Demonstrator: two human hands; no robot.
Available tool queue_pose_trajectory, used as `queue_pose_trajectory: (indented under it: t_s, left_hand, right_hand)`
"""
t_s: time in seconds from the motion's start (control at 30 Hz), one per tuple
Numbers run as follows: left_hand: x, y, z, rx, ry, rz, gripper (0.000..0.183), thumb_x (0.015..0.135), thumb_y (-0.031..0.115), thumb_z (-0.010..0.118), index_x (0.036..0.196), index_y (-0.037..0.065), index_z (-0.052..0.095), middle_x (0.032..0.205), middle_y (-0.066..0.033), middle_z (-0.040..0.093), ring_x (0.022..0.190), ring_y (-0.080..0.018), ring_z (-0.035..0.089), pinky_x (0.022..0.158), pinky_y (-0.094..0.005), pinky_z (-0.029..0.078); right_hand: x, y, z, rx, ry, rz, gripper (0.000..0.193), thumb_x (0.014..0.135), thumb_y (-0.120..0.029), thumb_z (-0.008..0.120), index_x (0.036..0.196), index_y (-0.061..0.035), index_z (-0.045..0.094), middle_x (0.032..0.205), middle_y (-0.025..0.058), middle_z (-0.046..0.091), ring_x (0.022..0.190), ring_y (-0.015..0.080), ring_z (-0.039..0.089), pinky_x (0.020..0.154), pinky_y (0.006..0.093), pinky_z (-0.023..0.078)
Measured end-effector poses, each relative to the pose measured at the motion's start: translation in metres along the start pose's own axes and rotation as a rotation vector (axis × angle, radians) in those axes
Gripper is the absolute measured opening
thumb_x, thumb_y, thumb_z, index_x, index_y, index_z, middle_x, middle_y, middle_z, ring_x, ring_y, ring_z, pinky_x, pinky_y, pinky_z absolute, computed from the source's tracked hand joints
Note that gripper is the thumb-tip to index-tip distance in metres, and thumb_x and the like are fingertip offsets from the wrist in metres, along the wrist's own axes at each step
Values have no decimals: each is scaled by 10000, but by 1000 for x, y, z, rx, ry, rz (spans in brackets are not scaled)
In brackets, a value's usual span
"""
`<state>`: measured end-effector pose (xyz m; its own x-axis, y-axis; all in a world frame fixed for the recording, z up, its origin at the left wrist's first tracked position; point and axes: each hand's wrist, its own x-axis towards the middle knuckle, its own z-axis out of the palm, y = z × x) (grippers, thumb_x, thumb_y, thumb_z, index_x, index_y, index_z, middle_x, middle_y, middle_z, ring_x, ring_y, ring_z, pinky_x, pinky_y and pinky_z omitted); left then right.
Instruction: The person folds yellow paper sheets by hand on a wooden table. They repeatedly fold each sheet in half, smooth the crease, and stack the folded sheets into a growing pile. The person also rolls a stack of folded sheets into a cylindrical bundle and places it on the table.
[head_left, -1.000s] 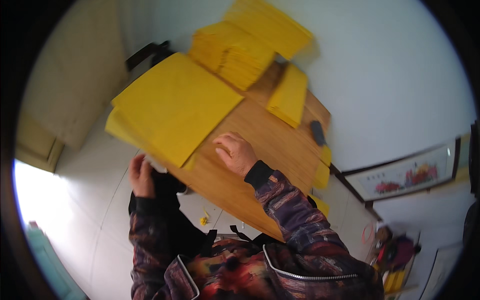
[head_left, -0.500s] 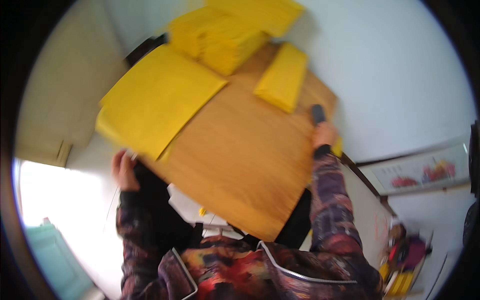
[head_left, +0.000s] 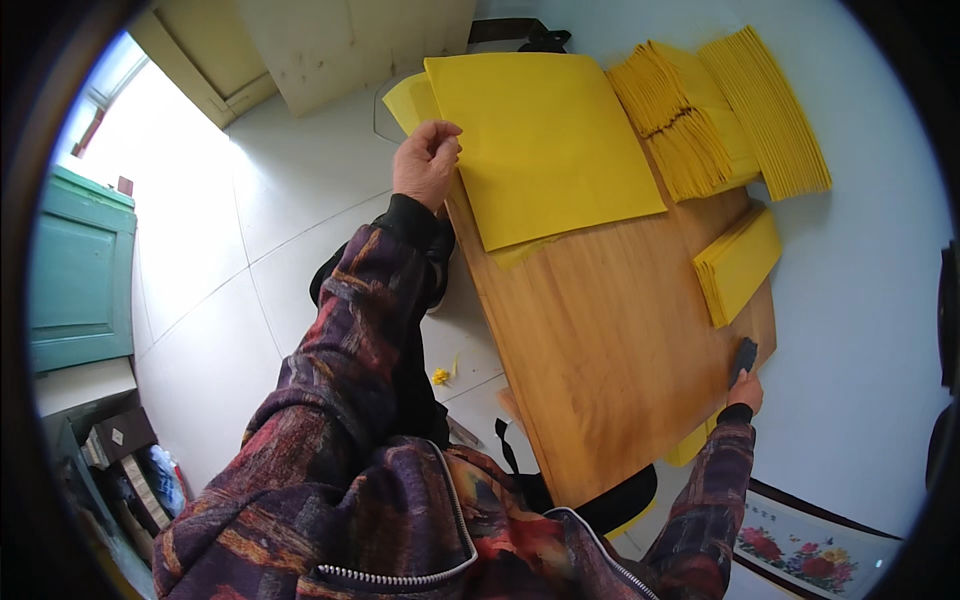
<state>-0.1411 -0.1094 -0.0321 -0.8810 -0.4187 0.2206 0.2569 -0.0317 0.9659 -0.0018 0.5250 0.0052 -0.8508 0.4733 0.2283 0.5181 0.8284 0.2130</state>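
Note:
My left hand (head_left: 426, 163) is at the left edge of a large yellow sheet (head_left: 550, 150), its fingers curled together. Whether anything is pinched in them is hidden. The sheet lies flat on the wooden table (head_left: 610, 350), with more yellow material showing under its left and lower edges. At the table's right end my right hand (head_left: 748, 390) is closed around a small dark grey block-like tool (head_left: 743, 358), whose upper part sticks out past the fingers. A small folded yellow bundle (head_left: 738, 265) lies just beyond that hand.
Two thick stacks of folded yellow pieces, one (head_left: 685, 120) beside the other (head_left: 765, 115), stand at the far right by the white wall. Yellow scraps (head_left: 441, 376) lie on the tiled floor. A teal cabinet (head_left: 80, 270) is at the left, a floral picture (head_left: 810, 550) at lower right.
The view has turned, so the table now sits farther right. My left hand stays by the sheet's edge. My right hand still holds the dark tool near the table's right end.

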Motion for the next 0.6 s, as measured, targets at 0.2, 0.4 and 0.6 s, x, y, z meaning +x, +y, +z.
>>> queue_pose_trajectory:
  t_s: [0.2,0.4,0.6]
  left_hand:
    - [9,0,-9,299,47,139,105,837,36,578,929,29,627,846,-95,644,790,-237,623,730,-317,494]
    - [23,7,-4,412,-268,429,237,791,-50,533,971,52,650,1159,-102,615,1146,-302,547,956,-396,446]
    - [20,1,-10,419,-622,390,264,799,-36,537,999,71,673,1136,-85,648,1180,-284,536,1057,-416,352]
  right_hand:
    - [-51,-95,-74,515,80,-306,123,879,-129,583,893,-7,587,836,174,617,799,331,616,739,375,495]
    - [-114,-330,-127,697,-8,-1032,272,782,-10,644,1052,-16,614,1131,148,614,1084,337,566,932,399,447]
    - [-107,-399,-144,640,-78,-1174,326,748,-56,708,1063,-49,620,1191,115,589,1122,308,543,951,399,435]
